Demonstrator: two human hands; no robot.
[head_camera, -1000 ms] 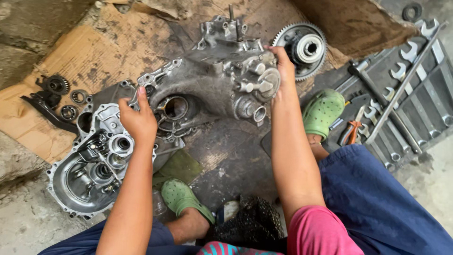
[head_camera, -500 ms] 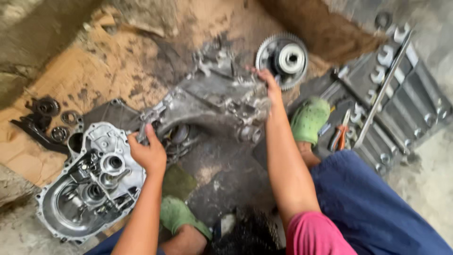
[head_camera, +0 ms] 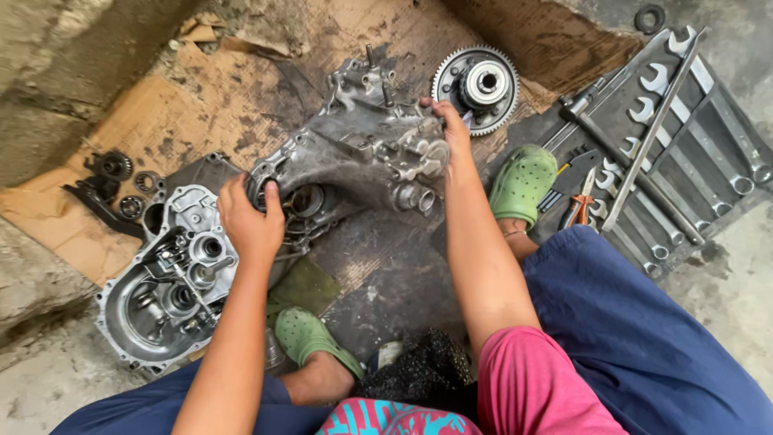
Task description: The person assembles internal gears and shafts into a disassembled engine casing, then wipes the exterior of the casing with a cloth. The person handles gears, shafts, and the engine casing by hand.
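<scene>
left hand point(head_camera: 250, 219) clamped over the near rim of a grimy grey cast-metal gearbox housing point(head_camera: 354, 161), fingers curled into its round opening. right hand point(head_camera: 451, 133) closed on the housing's far end, at about one o'clock from the left. housing resting on stained brown cardboard point(head_camera: 201, 105), tilted between both grips. at seven o'clock, touching or just beside it, a bright silver open casing half with shafts point(head_camera: 161, 282). at one o'clock, a toothed ring gear point(head_camera: 481, 83). at three o'clock, a row of spanners point(head_camera: 684, 153) on the floor. green clogs point(head_camera: 522, 181) just below the casting: likely oily, so could slip and land on a foot or the open casing.
</scene>
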